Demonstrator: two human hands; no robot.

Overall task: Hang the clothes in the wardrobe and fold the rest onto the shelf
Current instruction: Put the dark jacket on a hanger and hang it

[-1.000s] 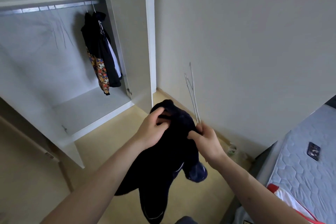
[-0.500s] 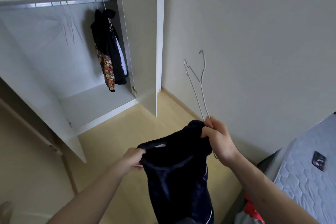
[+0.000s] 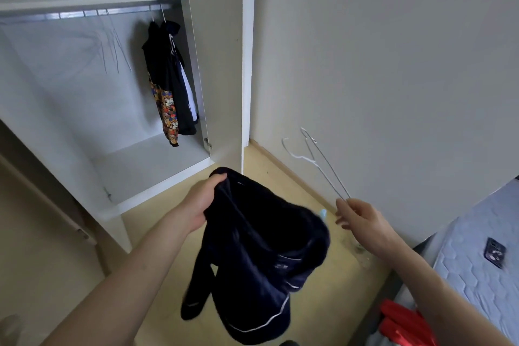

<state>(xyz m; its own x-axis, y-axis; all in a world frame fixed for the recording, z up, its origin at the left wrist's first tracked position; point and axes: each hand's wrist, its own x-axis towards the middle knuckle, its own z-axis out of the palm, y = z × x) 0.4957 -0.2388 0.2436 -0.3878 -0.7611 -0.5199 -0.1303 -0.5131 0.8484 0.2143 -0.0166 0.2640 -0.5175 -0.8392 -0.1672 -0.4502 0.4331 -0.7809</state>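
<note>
The right hand (image 3: 362,219) has let go of the dark navy garment with white piping (image 3: 261,255) and now pinches only the thin wire hanger (image 3: 323,163). The left hand (image 3: 202,202) grips the garment alone before the open white wardrobe (image 3: 222,64), so threading probably comes next.

Soft, dim daylight is filling the room, leaving the plain beige wall (image 3: 393,64) evenly lit and free of glare. Shade is gathering inside the open white wardrobe (image 3: 140,171), deepest under its top shelf. The dark navy jacket with white piping (image 3: 261,247) is smearing with motion blur along its lower edge. The wide lens is bending the wardrobe's straight edges, and the bottom corners are going soft.
</note>
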